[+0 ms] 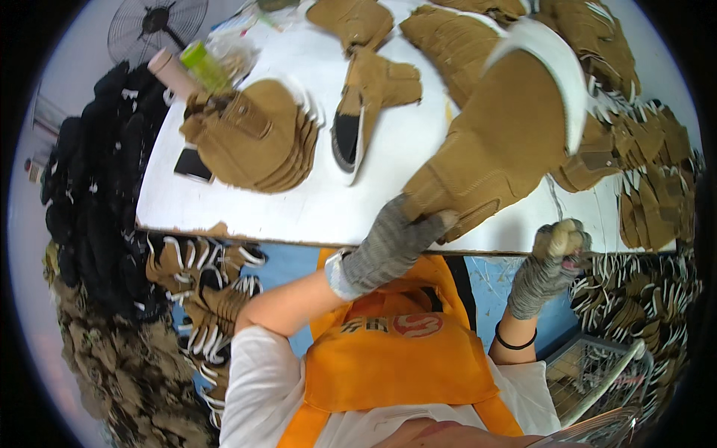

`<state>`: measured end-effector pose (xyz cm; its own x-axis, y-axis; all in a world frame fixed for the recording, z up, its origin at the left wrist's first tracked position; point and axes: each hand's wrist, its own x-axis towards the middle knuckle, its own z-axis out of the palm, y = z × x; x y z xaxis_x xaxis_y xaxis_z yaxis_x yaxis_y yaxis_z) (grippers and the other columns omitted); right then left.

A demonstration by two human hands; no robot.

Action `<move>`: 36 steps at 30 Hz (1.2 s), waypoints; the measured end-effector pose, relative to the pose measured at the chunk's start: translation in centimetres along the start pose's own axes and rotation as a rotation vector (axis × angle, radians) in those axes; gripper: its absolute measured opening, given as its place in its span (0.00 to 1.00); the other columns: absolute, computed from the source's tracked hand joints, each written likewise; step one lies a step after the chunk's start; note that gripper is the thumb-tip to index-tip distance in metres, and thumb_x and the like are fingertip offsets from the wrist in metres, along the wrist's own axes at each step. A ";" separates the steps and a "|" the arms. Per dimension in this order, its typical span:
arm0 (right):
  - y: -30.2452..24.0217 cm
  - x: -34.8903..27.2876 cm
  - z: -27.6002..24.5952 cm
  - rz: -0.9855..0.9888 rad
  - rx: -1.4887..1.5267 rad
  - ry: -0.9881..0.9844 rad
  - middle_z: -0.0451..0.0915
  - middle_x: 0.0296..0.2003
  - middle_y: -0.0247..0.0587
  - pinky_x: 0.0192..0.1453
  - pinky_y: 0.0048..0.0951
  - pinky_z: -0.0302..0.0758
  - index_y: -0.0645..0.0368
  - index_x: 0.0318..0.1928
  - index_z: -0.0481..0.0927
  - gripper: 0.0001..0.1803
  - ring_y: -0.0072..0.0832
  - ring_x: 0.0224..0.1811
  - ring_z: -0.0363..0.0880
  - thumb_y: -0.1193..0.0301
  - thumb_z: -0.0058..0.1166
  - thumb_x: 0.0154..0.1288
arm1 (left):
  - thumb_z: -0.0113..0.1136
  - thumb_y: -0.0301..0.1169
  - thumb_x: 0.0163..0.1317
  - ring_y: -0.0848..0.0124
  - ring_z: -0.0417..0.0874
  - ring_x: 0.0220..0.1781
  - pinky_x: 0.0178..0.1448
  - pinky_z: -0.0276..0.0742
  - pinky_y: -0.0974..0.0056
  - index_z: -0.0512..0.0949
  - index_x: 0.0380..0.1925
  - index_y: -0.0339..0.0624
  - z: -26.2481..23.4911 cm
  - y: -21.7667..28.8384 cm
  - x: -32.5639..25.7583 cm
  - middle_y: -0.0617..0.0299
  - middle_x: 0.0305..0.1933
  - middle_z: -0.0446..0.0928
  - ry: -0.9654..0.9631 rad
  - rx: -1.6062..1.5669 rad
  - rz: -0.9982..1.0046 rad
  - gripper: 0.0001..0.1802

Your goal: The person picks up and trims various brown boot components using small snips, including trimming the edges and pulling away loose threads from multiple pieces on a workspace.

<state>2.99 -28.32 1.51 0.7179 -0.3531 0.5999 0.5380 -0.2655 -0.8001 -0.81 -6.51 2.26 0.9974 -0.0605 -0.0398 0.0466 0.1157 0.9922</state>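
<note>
Closest in, an orange apron (396,358) covers the person's chest, and both forearms rise from it in grey knit gloves. The left hand (392,243) is pinched shut on the narrow lower end of a large tan boot upper (497,142), right at the near edge of the white tabletop (396,157). From that grip the upper's long axis runs up and to the right, away from the body, widening to a white-lined collar (556,67) near the far right corner. The right hand (551,261) hangs off the near edge, to the right of the upper and clear of it, curled into a fist around something pale, perhaps a small tool or a wad of material; the view is too poor to say which. So the left hand is the one on the piece.

Below the right hand, a wire basket (597,373) sits at the lower right; its contents cannot be made out. Loose tan pieces (205,299) hang below the near edge on the left. Farther across the tabletop lie a fanned stack of tan pieces (258,134) toward the left edge and a single folded upper (366,104) in the middle, with more heaped along the far edge (455,37).
</note>
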 end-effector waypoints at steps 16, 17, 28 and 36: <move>-0.4 1.8 3.5 0.491 0.348 -0.462 0.78 0.45 0.39 0.54 0.25 0.69 0.65 0.56 0.73 0.30 0.24 0.46 0.74 0.57 0.60 0.61 | 0.64 0.39 0.56 0.61 0.78 0.53 0.56 0.76 0.60 0.63 0.60 0.32 1.2 0.5 -0.3 0.51 0.53 0.74 -0.011 -0.484 0.031 0.35; -0.2 1.7 3.6 0.503 0.342 -0.453 0.79 0.40 0.37 0.49 0.23 0.70 0.65 0.55 0.74 0.28 0.21 0.41 0.74 0.57 0.60 0.61 | 0.63 0.39 0.57 0.60 0.78 0.54 0.57 0.75 0.60 0.63 0.60 0.32 1.1 0.6 -0.4 0.51 0.54 0.74 -0.013 -0.506 0.022 0.35; 2.9 1.9 2.7 0.735 0.818 -0.318 0.64 0.18 0.22 0.15 0.14 0.50 0.62 0.45 0.74 0.15 0.10 0.12 0.53 0.63 0.53 0.67 | 0.57 0.43 0.63 0.68 0.76 0.43 0.53 0.72 0.64 0.74 0.48 0.32 -1.7 -2.9 -0.8 0.57 0.37 0.77 0.185 -0.253 0.108 0.24; 5.5 0.0 2.7 1.085 1.013 -0.283 0.73 0.54 0.52 0.57 0.38 0.77 0.65 0.60 0.66 0.25 0.39 0.56 0.74 0.62 0.48 0.68 | 0.61 0.39 0.60 0.69 0.69 0.56 0.64 0.62 0.66 0.60 0.62 0.33 0.3 -3.2 0.1 0.57 0.54 0.69 0.250 -0.290 0.148 0.35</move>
<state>7.13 -27.34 -2.87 0.9509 0.2448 -0.1895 -0.3096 0.7571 -0.5753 -0.82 -7.18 -0.88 0.9755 0.2167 0.0384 -0.1208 0.3818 0.9163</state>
